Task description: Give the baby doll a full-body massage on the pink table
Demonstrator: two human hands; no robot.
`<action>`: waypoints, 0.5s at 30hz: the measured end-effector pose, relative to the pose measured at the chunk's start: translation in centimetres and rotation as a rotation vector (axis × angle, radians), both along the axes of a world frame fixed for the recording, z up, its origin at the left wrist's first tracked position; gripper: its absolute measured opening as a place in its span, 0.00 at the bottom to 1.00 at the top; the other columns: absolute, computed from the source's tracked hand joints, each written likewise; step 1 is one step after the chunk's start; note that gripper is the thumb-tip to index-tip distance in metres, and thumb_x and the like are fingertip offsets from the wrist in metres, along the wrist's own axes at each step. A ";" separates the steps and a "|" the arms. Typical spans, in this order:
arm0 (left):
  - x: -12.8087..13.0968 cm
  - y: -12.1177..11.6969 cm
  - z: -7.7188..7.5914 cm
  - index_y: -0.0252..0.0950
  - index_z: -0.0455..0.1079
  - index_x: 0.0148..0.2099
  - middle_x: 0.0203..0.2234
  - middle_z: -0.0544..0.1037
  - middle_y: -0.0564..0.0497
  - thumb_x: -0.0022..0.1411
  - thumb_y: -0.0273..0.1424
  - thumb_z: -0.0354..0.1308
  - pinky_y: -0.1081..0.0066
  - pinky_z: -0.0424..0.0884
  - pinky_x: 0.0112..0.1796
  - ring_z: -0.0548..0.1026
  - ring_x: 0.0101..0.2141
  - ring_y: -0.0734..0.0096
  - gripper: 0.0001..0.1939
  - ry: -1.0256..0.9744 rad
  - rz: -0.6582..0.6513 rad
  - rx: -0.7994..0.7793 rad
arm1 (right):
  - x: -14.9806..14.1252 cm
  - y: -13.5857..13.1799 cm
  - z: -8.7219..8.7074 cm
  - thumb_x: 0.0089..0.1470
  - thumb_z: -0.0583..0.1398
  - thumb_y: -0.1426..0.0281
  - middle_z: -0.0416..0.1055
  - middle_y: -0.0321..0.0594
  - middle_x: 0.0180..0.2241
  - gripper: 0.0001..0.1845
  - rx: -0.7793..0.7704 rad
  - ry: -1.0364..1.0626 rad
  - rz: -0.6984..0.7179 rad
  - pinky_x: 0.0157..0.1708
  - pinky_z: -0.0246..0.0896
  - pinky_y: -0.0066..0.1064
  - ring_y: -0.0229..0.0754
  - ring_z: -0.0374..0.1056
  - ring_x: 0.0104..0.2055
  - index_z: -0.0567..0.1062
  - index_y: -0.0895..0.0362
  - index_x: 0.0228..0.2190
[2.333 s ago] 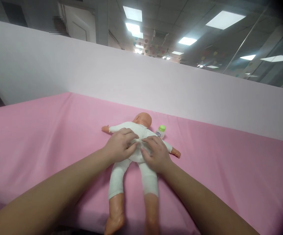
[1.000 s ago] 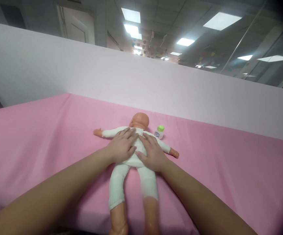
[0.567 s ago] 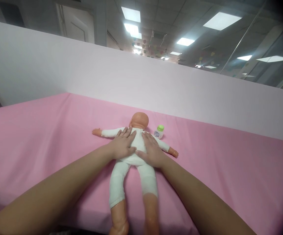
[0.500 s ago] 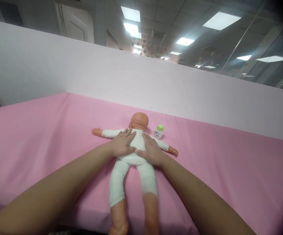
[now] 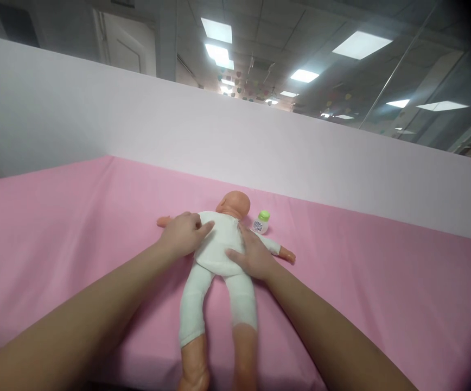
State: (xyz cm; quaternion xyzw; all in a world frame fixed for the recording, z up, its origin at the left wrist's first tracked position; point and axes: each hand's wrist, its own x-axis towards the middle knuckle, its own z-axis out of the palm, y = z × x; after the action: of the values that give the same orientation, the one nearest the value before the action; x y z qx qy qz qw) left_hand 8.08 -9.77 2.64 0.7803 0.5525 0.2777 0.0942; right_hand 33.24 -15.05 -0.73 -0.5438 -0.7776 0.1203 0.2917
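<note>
A baby doll (image 5: pixel 221 247) with a white cloth body lies face down, its head pointing away from me and its arms spread. My left hand (image 5: pixel 182 233) is at the doll's left-side upper arm, fingers curled over it and thumb stretched toward the back; its fingertips are hidden. Flat on the right side of the doll's back rests my right hand (image 5: pixel 254 254), open, with the thumb spread toward the middle. Just beyond that hand stands a small clear bottle (image 5: pixel 260 224) with a green cap, close to the doll's head and right-side arm.
Pink sheeting (image 5: pixel 353 282) covers the surface under the doll, with folds at left and right. A white panel (image 5: pixel 219 136) rises along the back. Above it are glass, lit ceiling panels (image 5: pixel 361 45) and a white door (image 5: pixel 127 43).
My left hand has slid left from the doll's upper back to its arm, and the fingers have curled. My right hand stays on the back. The view has shifted slightly.
</note>
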 end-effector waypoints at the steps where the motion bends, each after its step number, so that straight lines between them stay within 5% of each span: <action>1: -0.3 0.3 0.0 0.37 0.75 0.32 0.32 0.80 0.41 0.66 0.62 0.43 0.51 0.69 0.42 0.78 0.36 0.48 0.36 -0.002 0.013 -0.087 | -0.1 -0.1 0.0 0.60 0.60 0.44 0.57 0.51 0.69 0.48 0.021 0.004 -0.021 0.66 0.50 0.58 0.62 0.53 0.70 0.52 0.53 0.71; 4: -0.7 1.1 -0.9 0.37 0.76 0.32 0.32 0.82 0.42 0.64 0.64 0.43 0.55 0.69 0.40 0.79 0.37 0.48 0.38 -0.076 -0.081 -0.283 | -0.4 -0.2 -0.1 0.60 0.60 0.46 0.58 0.51 0.69 0.45 0.100 -0.005 -0.095 0.66 0.49 0.60 0.64 0.52 0.70 0.56 0.53 0.70; 9: 0.3 1.3 -2.8 0.34 0.76 0.38 0.33 0.81 0.43 0.62 0.61 0.53 0.63 0.70 0.33 0.79 0.35 0.54 0.33 -0.303 -0.149 -0.266 | -0.5 -0.2 -0.2 0.61 0.60 0.51 0.64 0.49 0.65 0.37 0.071 0.031 -0.063 0.64 0.52 0.60 0.63 0.59 0.67 0.63 0.51 0.67; 15: 1.5 -0.1 -1.4 0.34 0.74 0.57 0.50 0.80 0.43 0.65 0.47 0.59 0.59 0.75 0.48 0.78 0.50 0.53 0.27 -0.786 -0.480 -0.271 | 0.1 0.6 -0.2 0.60 0.62 0.57 0.69 0.49 0.62 0.37 -0.181 0.444 0.159 0.58 0.65 0.52 0.57 0.67 0.61 0.61 0.52 0.65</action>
State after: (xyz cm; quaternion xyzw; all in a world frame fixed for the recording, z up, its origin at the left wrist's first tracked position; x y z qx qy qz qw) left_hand 9.57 -9.87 1.29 0.7024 0.3105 0.4473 0.4584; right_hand 33.35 -14.48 -0.92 -0.4652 -0.7208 0.3287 0.3951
